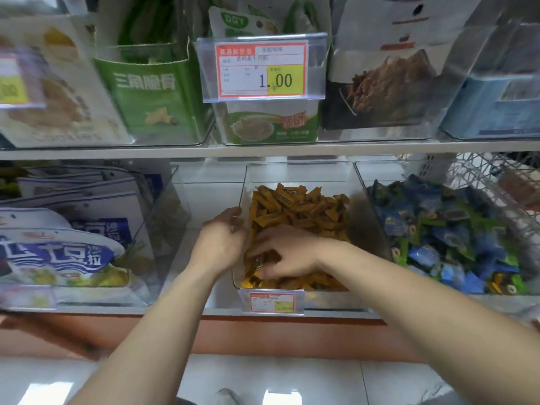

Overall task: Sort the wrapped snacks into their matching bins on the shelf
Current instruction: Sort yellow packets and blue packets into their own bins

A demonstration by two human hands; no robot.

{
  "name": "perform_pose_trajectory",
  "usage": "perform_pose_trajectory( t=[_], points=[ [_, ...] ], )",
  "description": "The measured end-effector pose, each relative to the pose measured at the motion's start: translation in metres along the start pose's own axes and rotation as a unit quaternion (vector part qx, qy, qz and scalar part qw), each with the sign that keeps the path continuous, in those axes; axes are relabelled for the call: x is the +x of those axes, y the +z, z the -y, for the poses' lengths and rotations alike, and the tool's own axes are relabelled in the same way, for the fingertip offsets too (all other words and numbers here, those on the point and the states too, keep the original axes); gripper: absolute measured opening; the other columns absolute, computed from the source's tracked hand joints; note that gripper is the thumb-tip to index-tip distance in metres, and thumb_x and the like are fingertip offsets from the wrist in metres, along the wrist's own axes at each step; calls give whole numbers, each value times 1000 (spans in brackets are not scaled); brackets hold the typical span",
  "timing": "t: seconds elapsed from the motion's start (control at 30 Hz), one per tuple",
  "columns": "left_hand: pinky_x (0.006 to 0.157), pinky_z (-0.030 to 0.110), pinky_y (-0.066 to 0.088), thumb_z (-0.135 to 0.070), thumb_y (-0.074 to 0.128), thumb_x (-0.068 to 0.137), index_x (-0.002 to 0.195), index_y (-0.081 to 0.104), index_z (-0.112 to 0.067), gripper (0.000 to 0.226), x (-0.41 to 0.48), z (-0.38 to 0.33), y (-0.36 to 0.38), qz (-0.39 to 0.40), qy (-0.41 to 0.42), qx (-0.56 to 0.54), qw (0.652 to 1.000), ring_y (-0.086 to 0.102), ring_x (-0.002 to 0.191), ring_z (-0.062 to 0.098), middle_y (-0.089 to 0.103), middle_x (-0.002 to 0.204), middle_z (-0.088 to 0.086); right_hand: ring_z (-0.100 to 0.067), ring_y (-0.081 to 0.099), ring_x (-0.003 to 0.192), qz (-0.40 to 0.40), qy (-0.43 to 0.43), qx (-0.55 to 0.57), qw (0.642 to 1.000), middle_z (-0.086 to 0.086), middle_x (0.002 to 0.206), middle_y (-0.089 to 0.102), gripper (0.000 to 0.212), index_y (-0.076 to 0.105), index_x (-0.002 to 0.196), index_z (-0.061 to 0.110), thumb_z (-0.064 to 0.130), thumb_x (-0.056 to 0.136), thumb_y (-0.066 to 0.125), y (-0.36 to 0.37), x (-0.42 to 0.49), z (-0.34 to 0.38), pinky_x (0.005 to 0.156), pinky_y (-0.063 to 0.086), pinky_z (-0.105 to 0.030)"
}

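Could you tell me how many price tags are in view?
3: a price tag at upper centre, another blurred upper left, a third on the orange snack bin. Others may be hidden.

Bin [298, 173]: clear hard plastic, smooth, glossy. Orange snacks [295, 206]: shiny crinkled film wrappers. Blue snacks [438, 229]: same glossy film. Price tag [261, 70]: matt paper in a clear plastic holder. Shelf [117, 154]: smooth, white. Floor [321, 381]: glossy tile with reflections.

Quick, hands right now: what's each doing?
Left hand: fingers curled on the clear bin's left wall, holding it.
Right hand: fingers in the orange snacks; grip cannot be told.
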State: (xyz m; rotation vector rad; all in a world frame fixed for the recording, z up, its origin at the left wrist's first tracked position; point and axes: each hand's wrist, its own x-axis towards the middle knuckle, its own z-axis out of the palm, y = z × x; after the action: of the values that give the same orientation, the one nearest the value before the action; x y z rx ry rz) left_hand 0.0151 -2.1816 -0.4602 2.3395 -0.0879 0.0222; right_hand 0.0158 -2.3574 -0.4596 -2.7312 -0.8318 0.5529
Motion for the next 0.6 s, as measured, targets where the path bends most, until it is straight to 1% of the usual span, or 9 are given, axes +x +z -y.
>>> perform_pose_trajectory(
  t=[0.07, 0.13, 0.17, 0.23, 0.3, 0.4, 0.47, 0.53, 0.6],
  points=[
    [93, 23, 42, -15, 55, 93, 141, 49, -19, 49, 1, 1, 0, -5, 0, -4, 1000, 59, 118, 23, 63, 131, 5, -27, 20, 146, 37, 18, -22, 999, 8, 160, 29, 75, 36, 149, 43, 67, 82, 61, 6, 17, -5, 117, 25, -50],
    [95, 26, 45, -16, 55, 93, 141, 50, -19, 49, 1, 2, 0, -10, 0, -9, 1000, 60, 117, 22, 64, 130, 3, -27, 22, 144, 35, 20, -64, 997, 10, 160, 28, 89, 27, 150, 46, 76, 73, 61, 10, 24, -10, 114, 29, -51],
    [97, 29, 47, -17, 55, 93, 141, 50, -20, 48, 2, 3, 0, -11, -1, -12, 1000, 60, 116, 22, 64, 129, 3, -27, 25, 142, 25, 15, -93, 995, 10, 158, 30, 92, 27, 150, 47, 79, 71, 61, 11, 25, -12, 111, 33, -50],
    [99, 38, 49, -18, 55, 93, 141, 50, -22, 49, 2, 4, -1, -5, -8, -14, 1000, 61, 116, 22, 64, 129, 0, -26, 31, 140, 9, 5, -143, 990, 8, 155, 35, 90, 29, 149, 46, 77, 71, 62, 11, 24, -17, 107, 38, -48],
    [99, 42, 50, -21, 55, 91, 141, 49, -25, 50, 2, 6, -3, 6, -12, -10, 1000, 60, 117, 22, 64, 130, -2, -25, 34, 136, 5, 4, -178, 984, 8, 149, 39, 84, 35, 145, 46, 73, 71, 63, 10, 20, -24, 103, 42, -47],
    [99, 43, 50, -33, 51, 82, 140, 50, -28, 58, 1, 4, -6, 12, -11, -2, 1000, 59, 118, 22, 64, 130, -4, -23, 37, 132, 8, 32, -191, 981, 10, 144, 43, 75, 43, 139, 46, 69, 71, 64, 2, 10, -37, 100, 42, -43],
    [97, 43, 51, -37, 47, 78, 139, 51, -29, 61, -1, 2, -5, 10, -7, 4, 1000, 59, 118, 23, 64, 130, -3, -23, 39, 131, 6, 52, -201, 978, 10, 143, 45, 72, 47, 137, 43, 67, 72, 66, -10, 3, -45, 99, 42, -41],
    [95, 43, 52, -34, 49, 82, 138, 51, -29, 56, -1, 2, -5, 8, -3, 12, 1000, 60, 116, 24, 64, 129, -2, -25, 35, 135, 8, 80, -222, 972, 9, 147, 42, 70, 49, 137, 42, 67, 73, 64, -25, -4, -53, 104, 40, -46],
    [94, 42, 52, -28, 52, 86, 138, 51, -30, 51, 0, 3, -4, 4, 0, 22, 1000, 61, 114, 24, 66, 127, -1, -26, 37, 134, 16, 118, -228, 966, 6, 144, 44, 66, 49, 135, 42, 67, 76, 62, -37, -11, -56, 104, 40, -48]
  ],
)
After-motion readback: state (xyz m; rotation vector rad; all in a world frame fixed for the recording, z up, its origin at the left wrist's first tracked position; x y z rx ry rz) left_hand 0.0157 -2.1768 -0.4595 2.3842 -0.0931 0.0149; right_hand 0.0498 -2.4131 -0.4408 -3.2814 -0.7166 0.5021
